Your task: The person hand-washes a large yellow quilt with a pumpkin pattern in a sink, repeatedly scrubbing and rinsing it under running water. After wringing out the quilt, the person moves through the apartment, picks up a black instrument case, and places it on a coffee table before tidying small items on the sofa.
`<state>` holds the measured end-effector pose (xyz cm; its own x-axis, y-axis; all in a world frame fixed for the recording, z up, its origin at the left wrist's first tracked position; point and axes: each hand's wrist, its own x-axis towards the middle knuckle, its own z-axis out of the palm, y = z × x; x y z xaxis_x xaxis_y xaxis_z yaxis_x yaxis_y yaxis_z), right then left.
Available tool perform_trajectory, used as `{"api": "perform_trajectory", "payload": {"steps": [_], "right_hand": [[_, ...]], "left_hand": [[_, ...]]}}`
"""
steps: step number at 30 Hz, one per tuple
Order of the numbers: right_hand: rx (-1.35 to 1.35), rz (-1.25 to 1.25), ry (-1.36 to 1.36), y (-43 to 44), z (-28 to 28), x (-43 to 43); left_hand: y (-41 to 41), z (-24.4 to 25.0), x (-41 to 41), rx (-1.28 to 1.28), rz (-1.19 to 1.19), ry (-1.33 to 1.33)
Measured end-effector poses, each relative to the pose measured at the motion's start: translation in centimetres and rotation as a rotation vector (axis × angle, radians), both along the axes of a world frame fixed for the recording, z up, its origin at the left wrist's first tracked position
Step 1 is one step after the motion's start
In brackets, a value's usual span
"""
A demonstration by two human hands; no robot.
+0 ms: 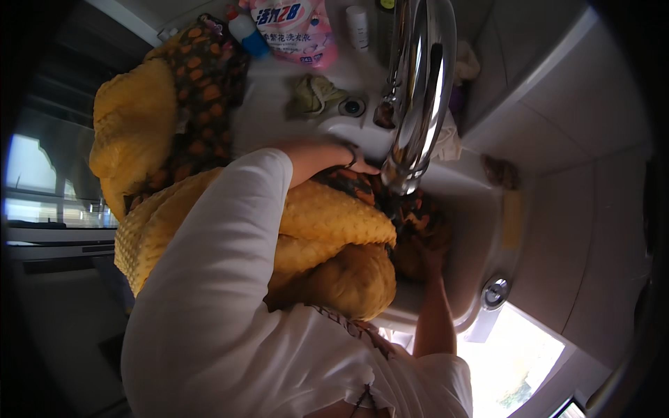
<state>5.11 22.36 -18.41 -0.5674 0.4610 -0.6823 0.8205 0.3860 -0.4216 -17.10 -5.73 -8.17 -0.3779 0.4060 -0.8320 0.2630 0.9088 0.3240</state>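
A thick blanket (334, 214), yellow and dimpled on one side, dark with orange spots on the other, spreads from the counter at left into the sink (473, 219). My left hand (361, 163) lies on its patterned side, just left of the chrome faucet (415, 130). A dark band circles that wrist, and most of the fingers' grip is hidden. Down in the basin, my right hand (429, 253) touches a dark, bunched part of the blanket. Shadow hides whether its fingers are closed on the cloth. A yellow fold bulges over the sink's front edge against my white shirt.
Behind the sink stand a pink laundry detergent pouch (298, 31), a bottle of blue liquid (248, 34) and a white bottle (358, 27). A crumpled greenish cloth (316, 95) lies near a round drain fitting (352, 107). Tiled wall (554, 219) bounds the right side.
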Motion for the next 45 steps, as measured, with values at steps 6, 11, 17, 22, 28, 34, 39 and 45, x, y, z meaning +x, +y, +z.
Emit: {"api": "perform_trajectory", "payload": {"steps": [6,11,17,22,28,34,39,45], "right_hand": [[0.063,-0.007,0.185,0.1,-2.3,-0.2],[-0.143,-0.091,0.398,1.0,-7.0,0.3],[-0.355,-0.104,0.306,-3.2,3.2,-0.3],[-0.388,-0.212,0.435,-4.4,4.1,1.0],[-0.632,-0.412,0.48,-6.0,5.4,0.9],[-0.616,-0.568,0.489,-8.9,8.0,0.0],[-0.655,-0.599,0.49,-9.3,7.6,0.3],[-0.638,-0.577,0.468,-8.7,6.4,0.7]], "left_hand": [[-0.3,-4.1,1.2,0.15,0.129,-0.124],[1.0,-5.1,1.5,0.2,0.112,-0.101],[1.6,-5.4,3.6,0.204,0.089,0.032],[3.8,0.6,6.9,0.25,0.128,0.212],[3.3,10.2,10.1,0.284,0.195,0.319],[2.7,14.1,12.0,0.303,0.164,0.417],[2.5,14.4,12.7,0.304,0.161,0.45],[2.8,14.1,13.1,0.321,0.114,0.429]]}}
